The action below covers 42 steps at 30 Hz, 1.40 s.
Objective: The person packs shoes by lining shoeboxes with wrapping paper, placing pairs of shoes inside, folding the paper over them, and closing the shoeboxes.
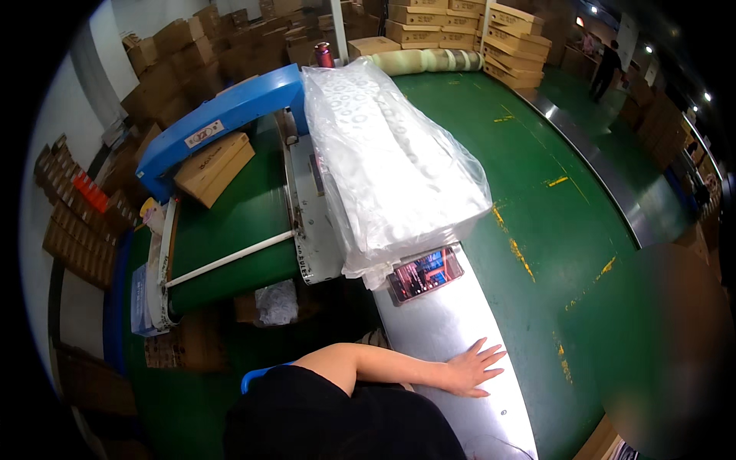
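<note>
My left hand (pixel 474 369) lies flat on a shiny metal ledge (pixel 437 326), palm down and fingers spread, holding nothing. Its bare forearm reaches across from a black sleeve at lower left. Beyond the hand, a phone (pixel 425 274) with its screen lit lies on the same ledge. Against the phone's far side rests a large clear plastic bag (pixel 399 169) packed with white, round-patterned items whose kind I cannot make out. My right hand is out of sight.
Left of the bag, a blue arch (pixel 222 119) spans a green conveyor belt (pixel 238 238) carrying a cardboard box (pixel 215 169). A wide green conveyor surface (pixel 537 222) with yellow marks runs along the right. Stacked cartons (pixel 437 27) and a red bottle (pixel 323 54) stand behind; a person (pixel 608 70) is far off.
</note>
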Each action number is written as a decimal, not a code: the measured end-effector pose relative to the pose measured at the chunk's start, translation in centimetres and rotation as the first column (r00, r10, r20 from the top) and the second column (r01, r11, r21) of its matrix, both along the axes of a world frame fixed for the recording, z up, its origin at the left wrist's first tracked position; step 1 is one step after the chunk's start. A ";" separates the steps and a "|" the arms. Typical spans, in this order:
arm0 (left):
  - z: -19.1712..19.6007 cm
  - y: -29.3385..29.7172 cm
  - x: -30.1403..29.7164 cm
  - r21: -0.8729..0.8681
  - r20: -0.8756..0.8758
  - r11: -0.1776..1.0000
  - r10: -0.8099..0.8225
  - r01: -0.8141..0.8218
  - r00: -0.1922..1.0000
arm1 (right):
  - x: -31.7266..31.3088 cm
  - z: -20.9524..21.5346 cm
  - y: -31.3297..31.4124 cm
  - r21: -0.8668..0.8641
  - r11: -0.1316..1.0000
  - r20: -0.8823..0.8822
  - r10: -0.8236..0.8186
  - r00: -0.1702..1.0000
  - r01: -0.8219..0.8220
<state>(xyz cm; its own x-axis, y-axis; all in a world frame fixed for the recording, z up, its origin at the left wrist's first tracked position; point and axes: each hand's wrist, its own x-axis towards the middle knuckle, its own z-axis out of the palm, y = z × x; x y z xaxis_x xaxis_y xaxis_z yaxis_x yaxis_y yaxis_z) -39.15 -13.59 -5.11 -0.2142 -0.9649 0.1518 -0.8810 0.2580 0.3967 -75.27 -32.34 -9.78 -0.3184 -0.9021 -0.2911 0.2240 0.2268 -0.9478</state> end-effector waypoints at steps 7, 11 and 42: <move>-0.2 -1.2 -0.3 0.054 0.016 0.998 -0.044 0.043 0.999 | 0.8 0.0 -0.8 -0.046 0.999 0.367 0.016 0.930 0.001; 0.0 -2.0 -0.5 0.053 -0.002 0.999 -0.009 0.009 1.000 | 0.5 0.7 2.0 -0.171 0.981 0.617 0.033 0.786 0.093; 3.5 -3.3 0.9 -0.078 -0.414 0.995 0.028 -0.066 0.910 | 4.1 26.4 8.1 -0.046 0.888 -0.927 0.133 0.351 -0.457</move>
<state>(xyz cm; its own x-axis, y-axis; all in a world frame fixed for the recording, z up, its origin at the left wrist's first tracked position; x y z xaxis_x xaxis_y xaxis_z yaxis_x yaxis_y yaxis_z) -38.29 -16.91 -1.65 -0.0693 -0.9509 0.3016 -0.6560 0.2712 0.7044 -71.19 -24.27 16.61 0.0628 -0.9717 0.2278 -0.7997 -0.1855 -0.5711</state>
